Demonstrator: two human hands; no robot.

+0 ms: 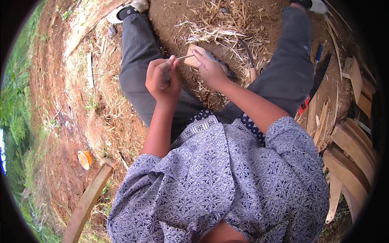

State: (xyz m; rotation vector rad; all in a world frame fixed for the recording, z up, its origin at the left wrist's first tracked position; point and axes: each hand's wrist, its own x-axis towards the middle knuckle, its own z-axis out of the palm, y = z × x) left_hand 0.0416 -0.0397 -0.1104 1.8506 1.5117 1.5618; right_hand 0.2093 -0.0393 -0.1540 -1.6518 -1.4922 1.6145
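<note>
Between my spread legs, my left hand (pixel 164 80) is closed, its thumb and fingers pinching one end of a thin pale stick (pixel 186 57). The stick's other end meets the fingers of my right hand (pixel 211 72), which grip it. Just beyond the stick, a flat pale wooden block (pixel 190 52) lies on the dirt. Beside that block is a dark grey lump (pixel 219 61), partly covered by my right hand; its kind is unclear. To the right, a sickle (pixel 248 53) with a curved dark blade and wooden handle rests near my right leg.
Pale wood shavings (pixel 227 34) litter the ground ahead. On the right lie a long dark blade with a red part (pixel 304 105) and stacked curved wooden pieces (pixel 352 148). At left are an orange bowl (pixel 85 159) and a wooden beam (pixel 88 202).
</note>
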